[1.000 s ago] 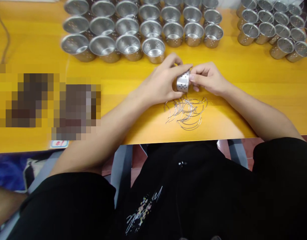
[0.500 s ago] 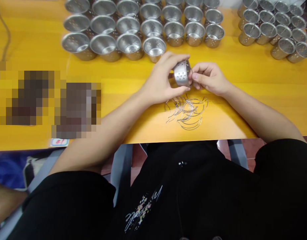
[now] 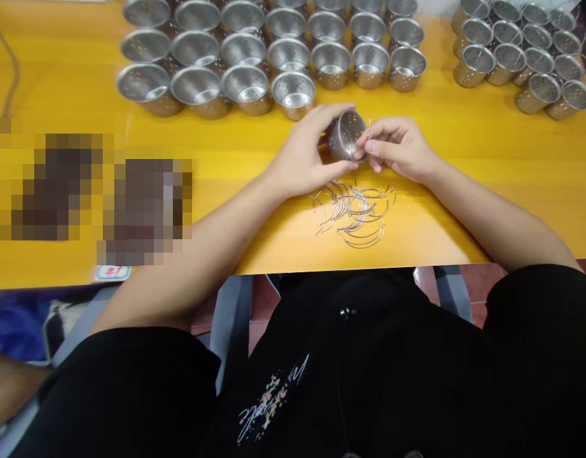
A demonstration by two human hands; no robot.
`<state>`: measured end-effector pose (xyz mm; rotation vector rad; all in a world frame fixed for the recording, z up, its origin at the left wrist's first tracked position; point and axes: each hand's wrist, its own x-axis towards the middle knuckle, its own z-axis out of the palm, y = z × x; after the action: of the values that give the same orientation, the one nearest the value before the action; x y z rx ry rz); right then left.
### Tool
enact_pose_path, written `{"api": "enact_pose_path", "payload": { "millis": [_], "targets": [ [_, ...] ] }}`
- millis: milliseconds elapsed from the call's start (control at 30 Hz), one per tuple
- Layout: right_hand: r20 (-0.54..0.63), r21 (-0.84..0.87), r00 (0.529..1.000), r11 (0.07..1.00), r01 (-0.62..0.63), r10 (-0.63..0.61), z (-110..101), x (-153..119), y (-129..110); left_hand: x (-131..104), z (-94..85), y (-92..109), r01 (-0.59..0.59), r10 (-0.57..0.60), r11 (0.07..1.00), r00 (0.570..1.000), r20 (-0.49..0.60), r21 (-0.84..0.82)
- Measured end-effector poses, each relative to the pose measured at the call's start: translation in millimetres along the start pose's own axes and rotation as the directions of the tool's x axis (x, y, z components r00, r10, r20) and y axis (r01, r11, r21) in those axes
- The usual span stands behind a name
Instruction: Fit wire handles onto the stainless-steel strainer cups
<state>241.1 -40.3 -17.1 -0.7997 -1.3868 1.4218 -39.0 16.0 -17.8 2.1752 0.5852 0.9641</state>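
Observation:
A perforated metal cup [image 3: 345,135] is held on its side above the yellow table, its mouth turned toward my right hand. My left hand [image 3: 305,152] wraps around it, thumb below and fingers above. Beside the rim, my right hand [image 3: 400,149] pinches a thin wire handle [image 3: 369,124], mostly hidden by the fingers. Just below both hands lies a loose pile of curved wire handles [image 3: 354,210] on the table.
Rows of perforated metal cups [image 3: 245,89] stand upright along the back. More cups, some with wire handles [image 3: 538,92], stand at the back right. Two pixelated dark objects [image 3: 140,210] lie at left, near a small label [image 3: 112,273]. Another person's arm [image 3: 11,391] shows at lower left.
The cup has turned in my left hand, so its open mouth and inside now show instead of its perforated side. My right hand stays close to the rim with the wire.

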Motion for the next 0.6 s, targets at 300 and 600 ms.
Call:
{"api": "enact_pose_path", "payload": {
  "millis": [300,600],
  "targets": [
    [-0.082,-0.003,0.997,1.0,-0.007,0.006,3.2,-0.4,-5.9,1.7,-0.8,-4.7,-0.053,0.053,0.998,0.998,0.017,0.042],
    [-0.137,0.014,0.987,0.997,-0.079,0.081,10.8,-4.8,-19.5,1.9,-2.2,14.8,0.007,-0.008,0.997,1.0,0.021,0.079]
  ]
}}
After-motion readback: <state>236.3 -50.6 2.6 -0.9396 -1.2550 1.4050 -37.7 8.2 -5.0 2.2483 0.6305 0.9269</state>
